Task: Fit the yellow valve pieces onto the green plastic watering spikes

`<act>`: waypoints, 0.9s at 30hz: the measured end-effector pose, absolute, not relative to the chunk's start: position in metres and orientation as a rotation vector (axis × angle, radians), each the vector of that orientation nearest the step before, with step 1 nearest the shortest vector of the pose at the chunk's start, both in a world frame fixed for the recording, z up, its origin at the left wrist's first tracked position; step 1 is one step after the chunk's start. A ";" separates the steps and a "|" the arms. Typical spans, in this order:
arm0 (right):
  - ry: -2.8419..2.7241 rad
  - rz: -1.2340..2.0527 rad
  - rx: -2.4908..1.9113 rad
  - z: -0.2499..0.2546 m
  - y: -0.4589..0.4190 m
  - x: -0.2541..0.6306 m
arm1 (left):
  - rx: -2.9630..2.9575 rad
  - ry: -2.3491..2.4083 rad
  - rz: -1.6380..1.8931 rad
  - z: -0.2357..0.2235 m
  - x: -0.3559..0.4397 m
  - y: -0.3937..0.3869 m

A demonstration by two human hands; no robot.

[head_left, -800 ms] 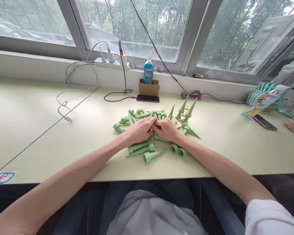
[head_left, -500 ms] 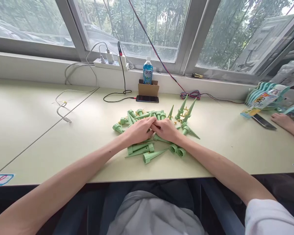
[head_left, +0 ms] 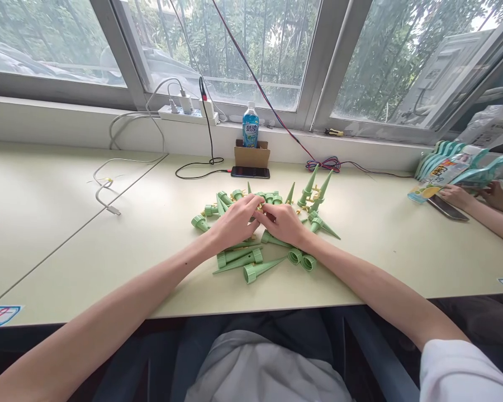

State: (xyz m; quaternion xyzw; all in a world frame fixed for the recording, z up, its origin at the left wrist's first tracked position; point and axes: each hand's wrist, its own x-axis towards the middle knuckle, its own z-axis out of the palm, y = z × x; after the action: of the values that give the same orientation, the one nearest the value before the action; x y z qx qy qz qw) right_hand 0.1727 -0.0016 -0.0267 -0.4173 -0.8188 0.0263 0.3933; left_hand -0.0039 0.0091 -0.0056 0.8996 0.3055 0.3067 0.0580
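Note:
My left hand [head_left: 237, 221] and my right hand [head_left: 283, 221] meet fingertip to fingertip over a pile of green plant watering spikes. Both are closed. The tip of one green watering spike [head_left: 248, 187] points up just beyond my left fingers, which seem to grip its hidden body. A small yellow part [head_left: 260, 206] shows between the fingertips, pinched on the right side; its shape is mostly covered. Around the hands lie more spikes, such as a capped spike [head_left: 257, 271] in front. Two upright spikes with yellow fittings [head_left: 308, 190] stand behind my right hand.
At the back are a phone [head_left: 250, 172], a cardboard box [head_left: 252, 156] with a blue bottle [head_left: 250, 127], and coiled wires [head_left: 323, 163]. A power strip [head_left: 188, 114] sits on the ledge. On the right, another person's hand [head_left: 456, 196] is beside a second phone [head_left: 447, 208].
A spike tip now stands up behind my left hand, and my fingertips have shifted slightly, showing a bit of yellow. At right, the other person's hands have moved in near the phone and the turquoise items.

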 end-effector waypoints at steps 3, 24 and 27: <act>-2.016 0.069 -1.036 -0.026 -0.003 0.172 | 2.706 0.948 1.057 -0.003 -0.004 0.011; -1.816 0.359 -0.999 -0.017 -0.012 0.174 | 2.661 0.531 1.622 0.000 -0.003 0.003; -1.827 0.406 -0.980 -0.015 -0.012 0.173 | 2.653 0.528 1.561 0.000 -0.003 0.000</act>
State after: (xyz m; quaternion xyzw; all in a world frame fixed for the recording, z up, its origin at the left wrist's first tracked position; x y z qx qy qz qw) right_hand 0.1732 -0.0121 -0.0152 -0.4040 -0.7529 0.1672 0.4919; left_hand -0.0032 0.0003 0.0002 0.8494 0.1691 0.4998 0.0091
